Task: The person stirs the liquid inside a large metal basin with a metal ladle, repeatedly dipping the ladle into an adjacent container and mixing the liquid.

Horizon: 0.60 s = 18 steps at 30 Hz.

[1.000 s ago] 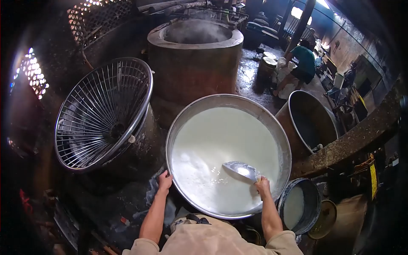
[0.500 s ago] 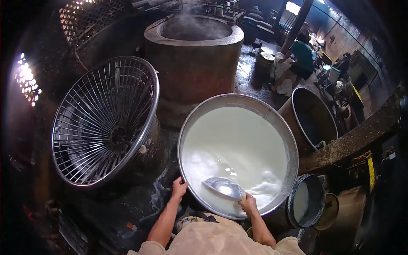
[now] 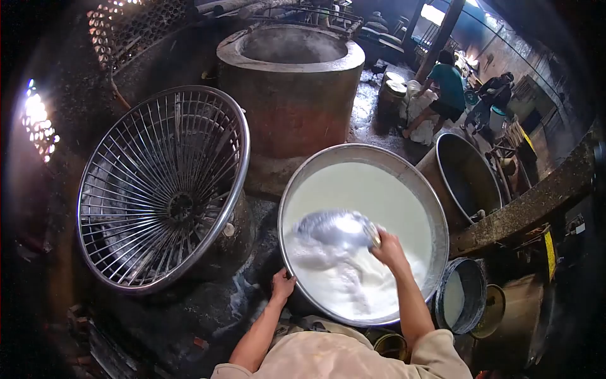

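Note:
A wide metal basin (image 3: pixel 440 240) stands before me, holding milky white liquid (image 3: pixel 385 196) with foam (image 3: pixel 341 284) toward its near side. My right hand (image 3: pixel 389 251) is closed round the short handle of a shiny metal scoop (image 3: pixel 334 228). The scoop is tilted over the middle-left of the liquid and slightly smeared by motion. Whether its lower edge touches the surface, I cannot tell. At the basin's near left rim, my left hand (image 3: pixel 283 285) has its fingers closed over the edge.
A large slatted metal basket (image 3: pixel 238 170) leans at left. Behind the basin, a round vat (image 3: pixel 287 104) steams. To the right are a tilted drum (image 3: pixel 435 158) and a bucket (image 3: pixel 483 297) holding pale liquid. Another person (image 3: pixel 449 88) bends over a sack (image 3: pixel 420 108) farther back.
My right hand has carried the scoop up and away from the near rim, toward the basin's middle. The foam has spread. My left hand stays on the rim; the view has shifted slightly.

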{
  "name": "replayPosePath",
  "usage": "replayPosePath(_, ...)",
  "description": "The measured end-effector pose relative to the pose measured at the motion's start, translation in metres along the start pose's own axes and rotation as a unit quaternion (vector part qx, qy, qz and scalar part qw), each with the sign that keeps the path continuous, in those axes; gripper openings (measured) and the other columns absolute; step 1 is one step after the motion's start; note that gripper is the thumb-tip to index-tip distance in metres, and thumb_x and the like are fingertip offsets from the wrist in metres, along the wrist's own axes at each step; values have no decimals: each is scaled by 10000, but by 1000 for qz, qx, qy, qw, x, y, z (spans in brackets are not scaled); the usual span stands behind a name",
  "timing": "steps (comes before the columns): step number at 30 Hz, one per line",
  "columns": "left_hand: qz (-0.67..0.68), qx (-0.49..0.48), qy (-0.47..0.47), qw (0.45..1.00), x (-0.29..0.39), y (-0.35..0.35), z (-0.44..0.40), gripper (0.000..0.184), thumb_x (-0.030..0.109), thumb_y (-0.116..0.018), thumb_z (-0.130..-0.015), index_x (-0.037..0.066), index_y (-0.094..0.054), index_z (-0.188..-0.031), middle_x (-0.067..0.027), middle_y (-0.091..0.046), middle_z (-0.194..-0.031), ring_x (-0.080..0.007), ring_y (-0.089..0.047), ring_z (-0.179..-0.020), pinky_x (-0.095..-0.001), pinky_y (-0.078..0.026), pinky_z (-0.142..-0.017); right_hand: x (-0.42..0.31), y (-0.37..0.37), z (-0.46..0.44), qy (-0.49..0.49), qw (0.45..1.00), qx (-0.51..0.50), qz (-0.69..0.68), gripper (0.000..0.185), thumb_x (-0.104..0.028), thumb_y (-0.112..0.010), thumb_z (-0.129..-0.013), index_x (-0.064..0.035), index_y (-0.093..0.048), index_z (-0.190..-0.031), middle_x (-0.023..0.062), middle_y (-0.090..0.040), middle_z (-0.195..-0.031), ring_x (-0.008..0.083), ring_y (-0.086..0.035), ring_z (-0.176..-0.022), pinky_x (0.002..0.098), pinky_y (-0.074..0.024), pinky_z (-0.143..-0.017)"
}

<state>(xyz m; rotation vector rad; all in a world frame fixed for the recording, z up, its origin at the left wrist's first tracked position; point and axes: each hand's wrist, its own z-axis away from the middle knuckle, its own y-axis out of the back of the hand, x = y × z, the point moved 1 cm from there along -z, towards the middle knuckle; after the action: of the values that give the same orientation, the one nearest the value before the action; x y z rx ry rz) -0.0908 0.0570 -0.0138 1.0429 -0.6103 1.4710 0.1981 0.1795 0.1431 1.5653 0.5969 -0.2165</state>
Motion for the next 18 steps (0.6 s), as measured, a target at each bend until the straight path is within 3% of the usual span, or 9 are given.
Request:
replayPosePath(1, 0, 1, -1, 1000, -2, 0, 0, 306, -56, -629, -764, 25, -625, -1058, -53, -660, -902, -120, -561, -803, -276, -451, -711, 5, -21, -20, 30, 997, 55, 33, 393, -129, -614, -664, -26, -608, -1043, 223, -629, -765, 350, -642, -679, 414, -521, -671)
replayPosePath(4, -11, 18, -21, 1000, -7, -1, -3, 277, -41, -641, -756, 25, -635, -1025, -56, -649, -849, -121, -553, -765, -286, -452, -683, 34, -71, -57, -21, 996, 18, 88, 297, -113, -594, -675, -15, -613, -955, 218, -638, -766, 341, -649, -687, 424, -537, -636)
replayPosePath(6, -39, 25, -7, 999, -3, 0, -2, 234, -12, -648, -754, 20, -642, -986, -42, -630, -787, -117, -537, -717, -294, -444, -638, 45, -84, -62, -82, 990, -88, 80, 261, -125, -606, -689, -11, -613, -923, 194, -653, -762, 323, -648, -638, 405, -552, -565)
replayPosePath(7, -39, 28, -7, 999, 0, 0, 0, 234, -12, -648, -754, 20, -642, -986, -42, -630, -787, -117, -537, -717, -294, -444, -638, 51, -87, -59, -79, 990, -88, 79, 261, -125, -606, -689, -11, -613, -923, 194, -653, -762, 323, -648, -638, 405, -552, -565)
replayPosePath(9, -50, 47, -5, 998, 6, 0, 4, 196, 20, -654, -756, 23, -648, -951, -28, -613, -738, -108, -522, -677, -295, -428, -598, 65, -93, -42, -150, 967, -190, 84, 364, -200, -699, -702, -47, -606, -1019, 169, -635, -1045, 366, -593, -993, 471, -497, -842)
replayPosePath(13, -67, 50, -5, 996, -14, -4, -6, 190, 28, -647, -762, 32, -652, -952, -13, -595, -714, -100, -506, -659, -292, -422, -590, 97, -99, 0, -203, 953, -211, 76, 321, -184, -683, -709, -48, -632, -995, 184, -634, -1029, 366, -593, -993, 460, -503, -837)
replayPosePath(16, -47, 45, -9, 998, 2, -2, 2, 185, 28, -645, -764, 30, -653, -948, 23, -569, -698, -86, -483, -640, -273, -403, -583, 127, -101, 39, -222, 947, -220, 74, 290, -176, -662, -715, -52, -647, -976, 203, -634, -1018, 372, -598, -982, 458, -501, -835)
replayPosePath(17, 41, 34, -20, 998, -6, -5, -2, 175, 27, -645, -762, 35, -653, -936, 39, -545, -689, -78, -452, -631, -263, -381, -571, 137, -101, 53, -197, 956, -203, 79, 240, -144, -608, -731, -36, -644, -943, 194, -650, -894, 343, -627, -794, 432, -528, -695)
replayPosePath(18, 29, 35, -18, 999, -4, -5, 0, 166, 25, -643, -761, 35, -652, -927, 42, -539, -692, -74, -444, -634, -262, -372, -566, 146, -101, 66, -172, 964, -186, 84, 205, -111, -553, -748, -20, -641, -909, 185, -666, -770, 314, -656, -607, 405, -556, -555)
